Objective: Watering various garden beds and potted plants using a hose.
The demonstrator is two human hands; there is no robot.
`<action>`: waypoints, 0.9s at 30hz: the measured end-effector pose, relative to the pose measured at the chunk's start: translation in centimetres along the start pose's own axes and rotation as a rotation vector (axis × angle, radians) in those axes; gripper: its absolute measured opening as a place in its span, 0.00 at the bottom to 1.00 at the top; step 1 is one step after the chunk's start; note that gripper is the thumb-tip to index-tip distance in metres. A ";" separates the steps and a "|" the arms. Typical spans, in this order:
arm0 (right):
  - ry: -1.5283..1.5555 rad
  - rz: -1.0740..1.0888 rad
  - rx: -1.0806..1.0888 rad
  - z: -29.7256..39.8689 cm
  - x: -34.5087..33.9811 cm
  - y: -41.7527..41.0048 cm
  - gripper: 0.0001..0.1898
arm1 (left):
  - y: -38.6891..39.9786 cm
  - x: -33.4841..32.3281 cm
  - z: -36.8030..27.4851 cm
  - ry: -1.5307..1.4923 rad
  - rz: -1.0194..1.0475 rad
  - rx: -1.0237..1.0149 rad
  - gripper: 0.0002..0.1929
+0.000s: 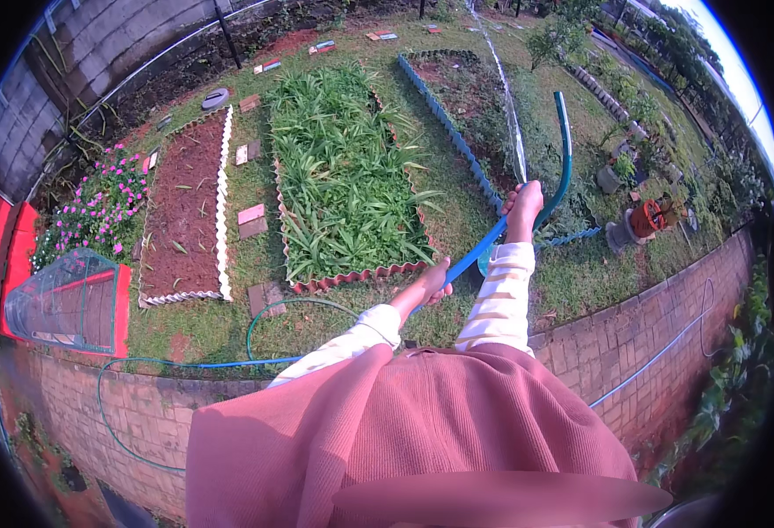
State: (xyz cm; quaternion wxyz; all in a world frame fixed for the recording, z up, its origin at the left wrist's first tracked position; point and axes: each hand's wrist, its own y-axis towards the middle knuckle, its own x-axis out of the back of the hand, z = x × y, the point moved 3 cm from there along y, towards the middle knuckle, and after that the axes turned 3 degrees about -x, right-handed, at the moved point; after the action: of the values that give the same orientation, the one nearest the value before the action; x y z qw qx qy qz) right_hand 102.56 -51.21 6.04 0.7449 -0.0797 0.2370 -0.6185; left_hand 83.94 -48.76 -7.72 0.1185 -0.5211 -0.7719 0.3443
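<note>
A blue garden hose (476, 253) runs slantwise between my two hands. My right hand (524, 203) is closed around its outlet end, and a jet of water (511, 109) shoots from there towards the far side of the garden. Lower down and to the left, my left hand (434, 284) grips the same hose. Just right of my right hand rises a curved teal tube (565, 155); its lower part passes behind my wrist. Beyond my hands lies a garden bed edged with blue corrugated sheet (456, 132), holding soil and low plants.
A leafy green bed (347, 171) and a bare soil bed (185, 204) lie to the left. Near them are pink flowers (99, 198) and a mesh-covered red frame (121, 310). Loose hose (249, 330) loops over grass and brick paving (624, 336). Pots (647, 219) stand at right.
</note>
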 end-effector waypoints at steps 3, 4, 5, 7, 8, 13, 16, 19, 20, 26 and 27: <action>-0.004 0.009 0.018 -0.2 0.1 0.3 0.12 | -0.3 0.0 0.2 0.002 -0.002 0.006 0.33; -0.004 0.008 0.017 -0.2 0.2 0.3 0.12 | -0.3 0.0 0.1 0.003 -0.002 0.008 0.33; -0.001 0.010 0.008 -0.3 0.2 0.4 0.12 | -0.3 0.0 0.0 0.004 -0.003 0.010 0.33; 0.002 0.014 -0.001 -0.3 0.1 0.4 0.12 | -0.4 0.0 0.0 0.004 -0.005 0.012 0.33; 0.001 0.014 -0.003 -0.3 0.1 0.4 0.12 | -0.4 0.0 -0.1 0.004 -0.006 0.013 0.33; 0.010 0.014 -0.011 -0.4 0.2 0.6 0.11 | -0.6 -0.1 -0.2 0.007 -0.006 0.020 0.33; 0.016 0.019 0.009 -0.4 0.1 0.5 0.11 | -0.8 -0.1 -0.3 0.007 -0.008 0.023 0.33; 0.010 0.026 -0.008 -0.4 0.1 0.5 0.11 | -0.9 -0.2 -0.3 0.007 -0.010 0.026 0.33; 0.008 0.025 0.000 -0.4 0.0 0.4 0.11 | -0.9 -0.2 -0.4 0.007 -0.011 0.027 0.33; -0.030 0.040 0.021 -0.3 -0.6 0.1 0.11 | -1.3 -0.2 -0.5 0.003 -0.017 0.032 0.33; -0.041 0.042 0.041 -0.3 -0.8 0.0 0.11 | -1.3 -0.2 -0.6 0.002 -0.019 0.033 0.33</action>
State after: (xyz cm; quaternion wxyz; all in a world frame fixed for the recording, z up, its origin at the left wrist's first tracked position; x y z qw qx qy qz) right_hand 102.32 -50.38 5.97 0.7641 -0.0722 0.2106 -0.6055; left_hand 83.43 -48.96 -6.39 0.1311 -0.5120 -0.7709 0.3555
